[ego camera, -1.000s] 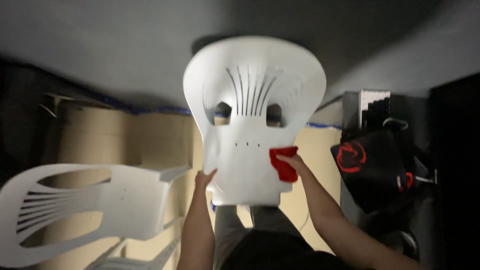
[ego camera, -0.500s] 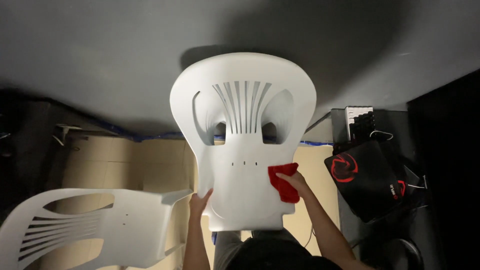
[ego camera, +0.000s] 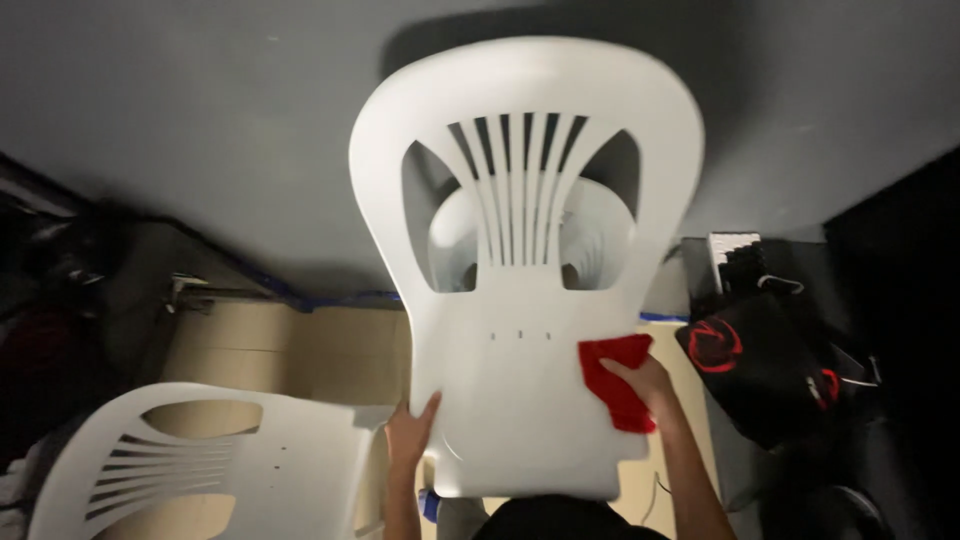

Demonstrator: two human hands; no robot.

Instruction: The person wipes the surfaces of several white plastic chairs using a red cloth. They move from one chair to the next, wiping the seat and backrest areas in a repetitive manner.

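Note:
A white plastic chair (ego camera: 520,300) with a slatted back stands in front of me, its seat facing up. My left hand (ego camera: 410,435) grips the seat's left edge, fingers over the rim. My right hand (ego camera: 645,385) presses a red cloth (ego camera: 612,390) flat on the right side of the seat. Another white chair shows through the gaps in the backrest behind it.
A second white plastic chair (ego camera: 190,465) lies tipped at the lower left. A black bag with a red emblem (ego camera: 755,370) sits at the right beside a white ribbed object (ego camera: 735,255). The wall behind is grey; the floor is tan with blue tape (ego camera: 330,298).
The chair now looms larger and closer in view. My right hand with the red cloth has stayed on the seat's right side, and my left hand has kept hold of the left edge.

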